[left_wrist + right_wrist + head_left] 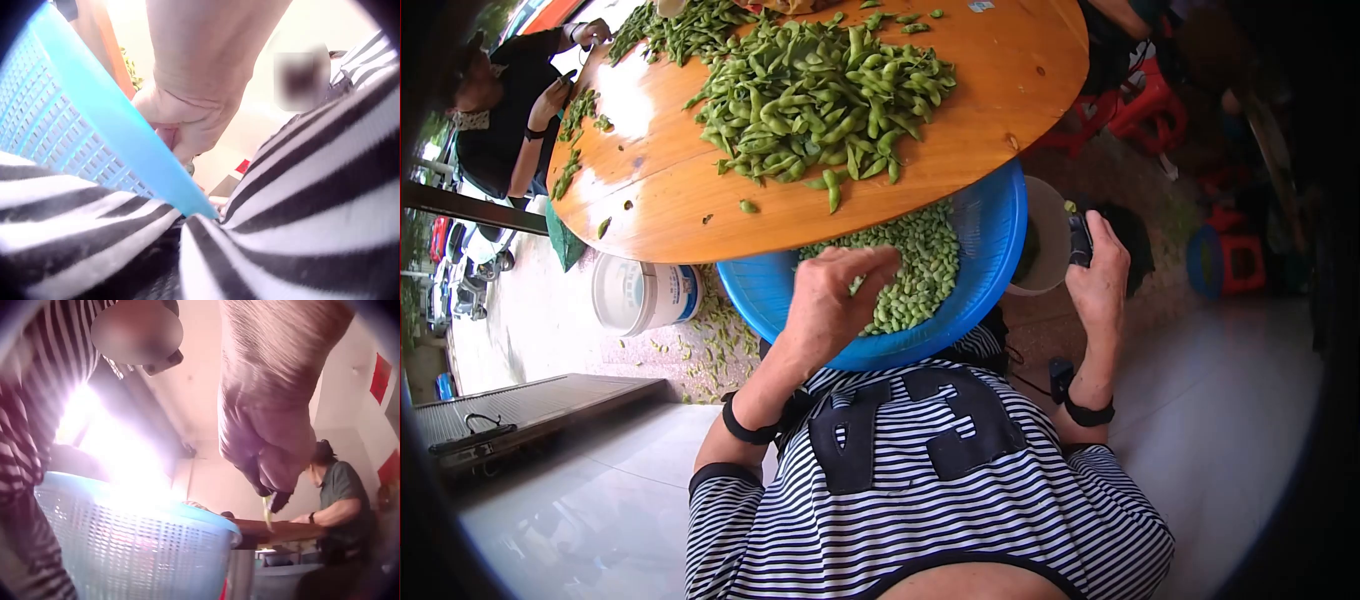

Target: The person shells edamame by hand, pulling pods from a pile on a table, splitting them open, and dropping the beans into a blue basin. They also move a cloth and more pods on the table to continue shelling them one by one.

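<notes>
Over the blue plastic basket [998, 225], which holds shelled green beans [915, 275], my left hand [835, 295] hovers with bent fingers; whether it holds anything I cannot tell. To the right of the basket, my right hand [1100, 265] is raised, a black covering [1080, 240] around its thumb or finger. In the right wrist view, that hand's dark-tipped fingers pinch a green bean pod [268, 512] that hangs downward. A large heap of green bean pods [820, 100] lies on the wooden table [990, 110] ahead of me.
A white bucket [622, 295] stands on the floor to the left, another pale bucket [1050, 235] right of the basket. Pods litter the floor. Across the table at left, a person [515, 110] handles pods. Red stools [1150, 115] stand at the right; a metal panel [550, 405] lies left.
</notes>
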Demonstrator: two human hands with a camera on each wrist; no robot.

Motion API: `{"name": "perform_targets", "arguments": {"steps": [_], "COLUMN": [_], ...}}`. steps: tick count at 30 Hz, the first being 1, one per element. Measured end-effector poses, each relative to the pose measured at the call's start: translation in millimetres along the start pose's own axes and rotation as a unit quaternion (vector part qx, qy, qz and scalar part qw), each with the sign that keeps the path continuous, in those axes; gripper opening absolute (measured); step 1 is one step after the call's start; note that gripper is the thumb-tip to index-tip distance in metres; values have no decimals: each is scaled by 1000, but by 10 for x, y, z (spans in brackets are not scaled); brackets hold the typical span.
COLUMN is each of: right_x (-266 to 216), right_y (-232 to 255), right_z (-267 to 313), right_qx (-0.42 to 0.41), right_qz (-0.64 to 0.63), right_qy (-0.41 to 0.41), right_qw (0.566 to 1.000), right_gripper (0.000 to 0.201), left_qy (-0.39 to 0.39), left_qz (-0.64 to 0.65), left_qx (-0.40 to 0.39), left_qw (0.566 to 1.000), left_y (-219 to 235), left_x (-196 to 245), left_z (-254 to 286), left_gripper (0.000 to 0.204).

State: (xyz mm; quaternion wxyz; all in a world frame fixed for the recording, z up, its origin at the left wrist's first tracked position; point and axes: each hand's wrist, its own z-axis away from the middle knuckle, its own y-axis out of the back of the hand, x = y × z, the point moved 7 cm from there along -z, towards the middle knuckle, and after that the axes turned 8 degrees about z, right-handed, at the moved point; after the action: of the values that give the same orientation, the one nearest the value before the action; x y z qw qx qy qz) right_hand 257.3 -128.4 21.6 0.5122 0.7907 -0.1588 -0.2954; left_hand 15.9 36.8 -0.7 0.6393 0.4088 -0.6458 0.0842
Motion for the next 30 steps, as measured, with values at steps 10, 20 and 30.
{"name": "perform_targets", "arguments": {"steps": [10,20,30], "right_x": [-532,-1159,-1125], "right_y": [-95,-765,-626], "right_z": [-17,103,164], "right_qx": [-22,-213,-210], "right_qz": [-257,-425,-521], "right_qy": [24,50,7], "right_qw": [966,878,827], "right_gripper": [27,40,36], "left_qy": [-60,-73,-98], "left_qz": [-244,-200,-19], "left_qx": [200,175,117], "left_qw": [947,961,988], "left_y": [447,329,132], "left_x": [-51,55,75], "left_z": [-295,-282,-229], "left_gripper": [16,17,12]}}
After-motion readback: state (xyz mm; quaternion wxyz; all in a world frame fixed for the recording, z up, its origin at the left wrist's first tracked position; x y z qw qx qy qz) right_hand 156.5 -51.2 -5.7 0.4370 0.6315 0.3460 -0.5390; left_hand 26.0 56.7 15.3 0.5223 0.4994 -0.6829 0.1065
